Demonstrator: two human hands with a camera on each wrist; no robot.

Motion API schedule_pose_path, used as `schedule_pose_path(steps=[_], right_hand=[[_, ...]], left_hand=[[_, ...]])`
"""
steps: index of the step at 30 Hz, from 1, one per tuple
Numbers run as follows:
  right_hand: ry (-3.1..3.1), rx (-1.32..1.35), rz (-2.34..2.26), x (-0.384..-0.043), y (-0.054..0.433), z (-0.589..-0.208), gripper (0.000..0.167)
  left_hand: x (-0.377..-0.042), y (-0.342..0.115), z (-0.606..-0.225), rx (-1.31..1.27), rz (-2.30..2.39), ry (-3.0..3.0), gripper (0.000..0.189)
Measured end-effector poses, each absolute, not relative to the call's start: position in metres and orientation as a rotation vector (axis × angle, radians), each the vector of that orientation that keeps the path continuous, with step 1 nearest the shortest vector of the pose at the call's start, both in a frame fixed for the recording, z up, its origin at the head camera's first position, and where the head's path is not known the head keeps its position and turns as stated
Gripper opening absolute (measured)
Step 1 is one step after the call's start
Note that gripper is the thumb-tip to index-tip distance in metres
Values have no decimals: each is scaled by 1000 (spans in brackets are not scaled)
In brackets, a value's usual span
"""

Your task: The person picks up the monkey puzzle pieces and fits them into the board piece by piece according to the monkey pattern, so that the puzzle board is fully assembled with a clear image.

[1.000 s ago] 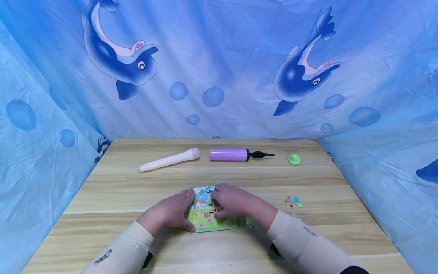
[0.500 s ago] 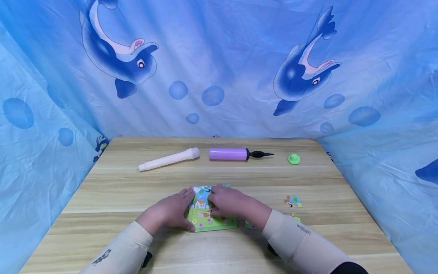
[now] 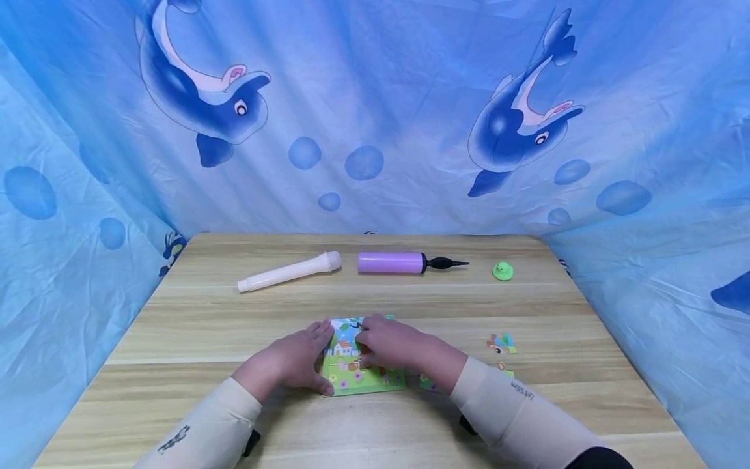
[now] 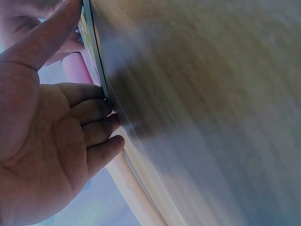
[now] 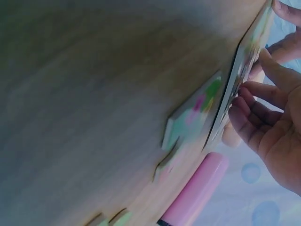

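Note:
A cartoon jigsaw puzzle (image 3: 366, 391) in a flat green-edged tray lies on the wooden table in front of me. My left hand (image 3: 293, 359) rests along its left side, fingers extended against the edge and thumb at the near corner. In the left wrist view those fingertips (image 4: 115, 123) touch the tray's edge. Over the puzzle's right half, my right hand (image 3: 391, 342) pinches a puzzle piece (image 3: 366, 350) between thumb and fingers, mostly hidden beneath the hand. The right wrist view shows the curled fingers (image 5: 244, 117) low against the picture surface.
Loose puzzle pieces lie right of the tray: one (image 3: 502, 343) farther back, another (image 3: 506, 372) nearer, and a green one (image 3: 428, 383) partly under the right forearm. Behind are a white stick (image 3: 290, 272), a purple hand pump (image 3: 391, 263) and a green duck (image 3: 502, 271).
My right hand has shifted slightly left over the puzzle, uncovering the tray's far right corner, then stayed nearly still. The left hand has kept its place at the edge.

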State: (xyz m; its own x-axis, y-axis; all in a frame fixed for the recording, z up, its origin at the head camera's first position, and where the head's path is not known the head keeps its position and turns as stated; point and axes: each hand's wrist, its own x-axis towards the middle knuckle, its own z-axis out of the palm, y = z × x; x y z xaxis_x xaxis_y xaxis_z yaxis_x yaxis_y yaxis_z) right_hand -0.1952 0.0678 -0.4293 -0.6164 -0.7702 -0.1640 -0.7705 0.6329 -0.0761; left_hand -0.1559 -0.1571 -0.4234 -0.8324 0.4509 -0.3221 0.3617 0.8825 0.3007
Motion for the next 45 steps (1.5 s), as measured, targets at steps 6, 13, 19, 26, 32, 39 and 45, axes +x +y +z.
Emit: schedule_pose_path(steps=[6,13,19,26,32,39,45], right_hand=[[2679,-1265,-166,-199,84,-422,28],[2798,-1208,-252,-204,121,-408,39],[2919,-1077,-266,-211,161,-401,41],[2996,-917,-296,-213,210,-398,46],[3006,-761,-304,-209,250,-401,47],[2956,-593,-274,-200,283,-412,50],[2894,-547,-246,-195,298,-428,39]], left_hand=[[-156,-156,-422,607,317,2663,116],[-155,-156,-423,601,317,2668,117],[-155,-156,-423,597,324,2670,117],[-155,-155,-423,601,315,2670,116],[-155,-155,-423,605,313,2671,116],[-154,-155,-422,597,307,2670,116],[-154,-154,-423,594,314,2669,116]])
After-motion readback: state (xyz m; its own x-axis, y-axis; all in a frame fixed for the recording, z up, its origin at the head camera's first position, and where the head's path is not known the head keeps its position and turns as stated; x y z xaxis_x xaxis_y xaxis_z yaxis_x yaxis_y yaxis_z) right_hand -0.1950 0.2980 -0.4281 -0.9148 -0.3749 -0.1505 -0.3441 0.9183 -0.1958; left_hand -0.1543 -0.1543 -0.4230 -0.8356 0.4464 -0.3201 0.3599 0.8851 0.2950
